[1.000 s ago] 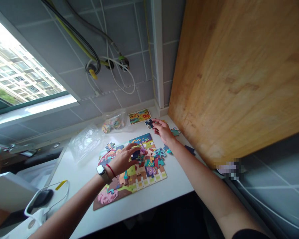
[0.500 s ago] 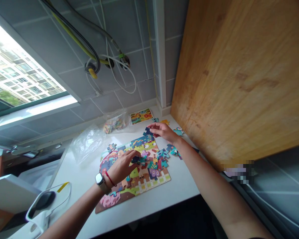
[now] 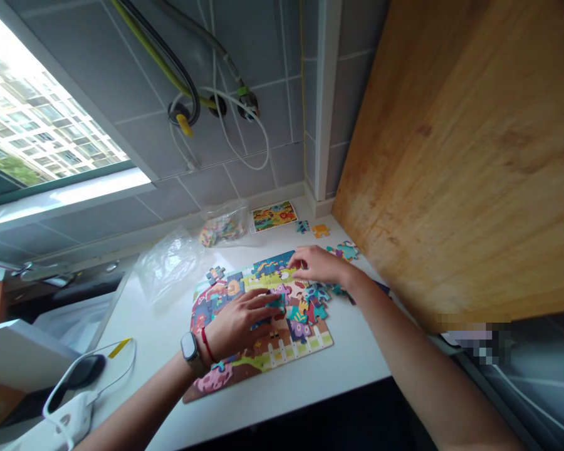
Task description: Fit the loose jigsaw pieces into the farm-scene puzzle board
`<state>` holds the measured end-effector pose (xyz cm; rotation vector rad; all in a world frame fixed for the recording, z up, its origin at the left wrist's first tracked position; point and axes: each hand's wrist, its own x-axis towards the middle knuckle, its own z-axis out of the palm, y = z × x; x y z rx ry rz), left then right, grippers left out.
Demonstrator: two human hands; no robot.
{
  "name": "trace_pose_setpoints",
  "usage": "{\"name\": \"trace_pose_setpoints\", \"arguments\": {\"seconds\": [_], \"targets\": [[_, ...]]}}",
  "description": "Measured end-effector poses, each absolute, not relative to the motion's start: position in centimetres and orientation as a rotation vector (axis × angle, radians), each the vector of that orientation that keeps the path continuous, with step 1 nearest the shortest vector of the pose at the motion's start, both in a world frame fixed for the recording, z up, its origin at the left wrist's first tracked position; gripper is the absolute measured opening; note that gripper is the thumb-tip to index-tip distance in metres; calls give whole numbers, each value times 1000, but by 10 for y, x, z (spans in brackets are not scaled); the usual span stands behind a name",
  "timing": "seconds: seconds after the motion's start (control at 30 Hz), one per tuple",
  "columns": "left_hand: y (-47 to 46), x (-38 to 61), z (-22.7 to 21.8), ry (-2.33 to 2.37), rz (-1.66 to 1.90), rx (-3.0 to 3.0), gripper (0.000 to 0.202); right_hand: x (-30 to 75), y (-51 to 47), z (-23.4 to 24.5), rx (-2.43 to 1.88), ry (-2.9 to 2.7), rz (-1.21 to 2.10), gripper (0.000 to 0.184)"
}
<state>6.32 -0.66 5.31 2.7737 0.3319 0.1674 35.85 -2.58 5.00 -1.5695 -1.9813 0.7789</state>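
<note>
A colourful jigsaw puzzle [image 3: 282, 351] lies on the white counter [image 3: 338, 376], mostly filled in. My left hand [image 3: 242, 322], with a watch and a red band at the wrist, rests flat on the puzzle's middle with its fingers stretched out. My right hand [image 3: 320, 266] lies at the puzzle's far right corner. Its fingers are stretched forward and the tips press on the blue pieces [image 3: 275, 264] along the far edge. Nothing shows inside either hand. Loose pieces [image 3: 346, 251] lie just right of my right hand.
A wooden cabinet side [image 3: 451, 156] rises close on the right. By the tiled wall are a small picture card [image 3: 275, 216], a bag of pieces [image 3: 223, 227], a teal piece [image 3: 303, 227] and an orange piece [image 3: 320, 230]. An empty plastic bag [image 3: 169, 263] lies left of the puzzle, beside a sink [image 3: 75, 300].
My right hand brought a dark blue piece from near the card down to the puzzle's far edge and now presses there. My left hand flattened onto the puzzle's middle.
</note>
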Motion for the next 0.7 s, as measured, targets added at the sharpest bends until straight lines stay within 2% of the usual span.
{"name": "trace_pose_setpoints", "arguments": {"seconds": [0.2, 0.37, 0.53, 0.7], "targets": [[-14, 43, 48, 197, 368, 2727, 18, 320, -37, 46, -1442, -2347, 794, 19], [-17, 51, 53, 489, 477, 2599, 15, 317, -40, 45, -1508, -2298, 826, 34], [9, 72, 52, 697, 631, 2670, 9, 315, -43, 52, -1580, -2299, 806, 25], [46, 86, 43, 720, 636, 2697, 14, 322, -40, 55, -1619, -2214, 774, 29]]}}
